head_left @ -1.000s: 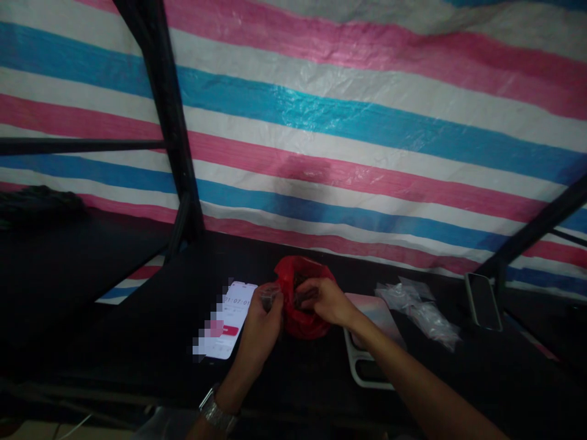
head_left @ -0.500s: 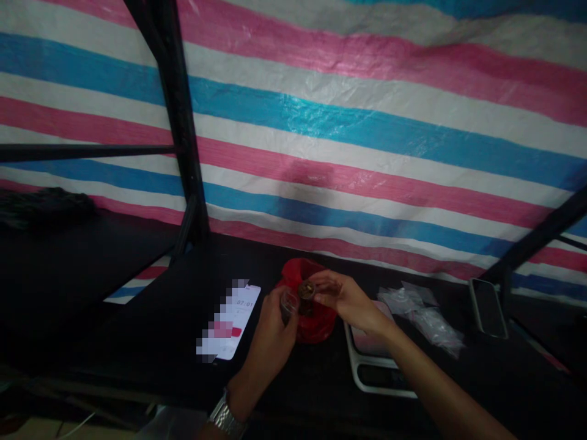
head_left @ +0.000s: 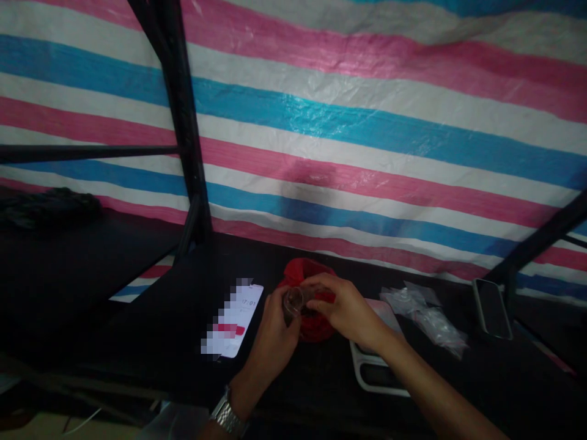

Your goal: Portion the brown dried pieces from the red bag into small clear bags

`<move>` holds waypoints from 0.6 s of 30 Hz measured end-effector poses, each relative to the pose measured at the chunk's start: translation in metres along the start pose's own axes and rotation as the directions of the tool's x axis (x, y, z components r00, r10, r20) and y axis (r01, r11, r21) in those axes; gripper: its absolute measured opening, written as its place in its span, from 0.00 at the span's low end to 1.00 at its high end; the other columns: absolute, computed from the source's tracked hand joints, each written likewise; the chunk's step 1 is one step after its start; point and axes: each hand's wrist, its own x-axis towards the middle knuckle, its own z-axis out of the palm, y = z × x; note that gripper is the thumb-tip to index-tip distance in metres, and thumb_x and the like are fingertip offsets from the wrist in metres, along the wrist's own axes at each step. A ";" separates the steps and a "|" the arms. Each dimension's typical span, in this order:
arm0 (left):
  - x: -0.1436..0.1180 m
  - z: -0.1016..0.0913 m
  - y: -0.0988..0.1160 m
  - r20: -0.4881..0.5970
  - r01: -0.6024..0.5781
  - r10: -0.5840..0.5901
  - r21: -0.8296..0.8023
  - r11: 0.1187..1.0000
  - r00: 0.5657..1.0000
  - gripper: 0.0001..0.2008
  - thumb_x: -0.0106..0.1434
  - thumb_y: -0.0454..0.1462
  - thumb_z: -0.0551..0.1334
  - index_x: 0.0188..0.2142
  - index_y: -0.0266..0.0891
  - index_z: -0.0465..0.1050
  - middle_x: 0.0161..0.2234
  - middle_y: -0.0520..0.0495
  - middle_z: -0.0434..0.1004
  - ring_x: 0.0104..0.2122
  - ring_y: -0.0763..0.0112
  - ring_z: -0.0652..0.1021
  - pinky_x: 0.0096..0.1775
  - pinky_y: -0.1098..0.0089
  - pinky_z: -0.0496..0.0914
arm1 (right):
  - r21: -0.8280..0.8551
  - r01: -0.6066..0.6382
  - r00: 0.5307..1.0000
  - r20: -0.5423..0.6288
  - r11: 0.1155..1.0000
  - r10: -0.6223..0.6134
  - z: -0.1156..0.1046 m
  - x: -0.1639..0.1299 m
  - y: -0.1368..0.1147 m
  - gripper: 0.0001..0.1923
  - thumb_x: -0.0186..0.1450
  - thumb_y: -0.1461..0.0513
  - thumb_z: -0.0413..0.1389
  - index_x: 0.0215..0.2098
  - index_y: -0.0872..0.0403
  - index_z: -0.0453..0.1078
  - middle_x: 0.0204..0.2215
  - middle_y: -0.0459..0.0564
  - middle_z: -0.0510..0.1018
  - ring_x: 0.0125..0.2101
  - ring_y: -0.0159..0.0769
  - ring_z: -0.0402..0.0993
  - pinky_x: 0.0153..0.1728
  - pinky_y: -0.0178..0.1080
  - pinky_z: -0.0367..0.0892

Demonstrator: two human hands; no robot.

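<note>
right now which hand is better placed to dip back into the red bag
The right hand. Its fingers sit directly over the red bag, while the left hand is taken up, its grip closed around the small clear cup beside the bag. This is a judgement from their positions only.

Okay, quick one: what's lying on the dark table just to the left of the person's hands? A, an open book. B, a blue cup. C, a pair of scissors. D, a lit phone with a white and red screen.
D: a lit phone with a white screen and a red bar lies flat on the table, just left of the left hand.
</note>
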 end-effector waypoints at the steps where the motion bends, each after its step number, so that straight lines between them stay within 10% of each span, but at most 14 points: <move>1: 0.000 -0.001 0.000 0.000 -0.001 0.001 -0.005 1.000 1.000 0.16 0.68 0.37 0.61 0.55 0.42 0.69 0.50 0.40 0.74 0.51 0.54 0.78 0.54 0.52 0.72 | 0.076 -0.039 0.999 0.002 0.996 0.039 0.001 0.000 0.003 0.18 0.61 0.74 0.63 0.46 0.51 0.79 0.43 0.48 0.86 0.45 0.39 0.84 0.51 0.41 0.76; 6: -0.003 -0.002 0.000 0.002 -0.011 0.011 -0.010 1.000 1.000 0.19 0.65 0.33 0.62 0.56 0.42 0.68 0.50 0.42 0.73 0.50 0.56 0.78 0.53 0.53 0.72 | 0.253 -0.112 0.993 -0.018 0.961 0.121 0.003 -0.007 0.015 0.20 0.59 0.71 0.65 0.49 0.50 0.78 0.43 0.47 0.86 0.44 0.39 0.84 0.49 0.41 0.78; 13: -0.004 0.003 0.001 0.023 -0.076 0.076 0.017 0.997 0.997 0.20 0.64 0.29 0.60 0.55 0.43 0.68 0.50 0.42 0.72 0.52 0.56 0.75 0.55 0.52 0.70 | -0.210 0.216 0.976 0.036 0.953 -0.213 -0.003 -0.015 -0.004 0.22 0.67 0.75 0.57 0.51 0.47 0.80 0.49 0.49 0.82 0.52 0.37 0.79 0.57 0.42 0.72; 18: -0.004 0.004 0.001 0.015 -0.089 0.089 0.018 0.996 0.996 0.19 0.64 0.29 0.59 0.54 0.43 0.67 0.50 0.42 0.72 0.52 0.55 0.75 0.56 0.52 0.70 | -0.282 0.213 0.977 0.041 0.935 -0.210 -0.003 -0.011 -0.012 0.22 0.67 0.75 0.56 0.51 0.48 0.80 0.50 0.51 0.82 0.51 0.39 0.79 0.57 0.43 0.73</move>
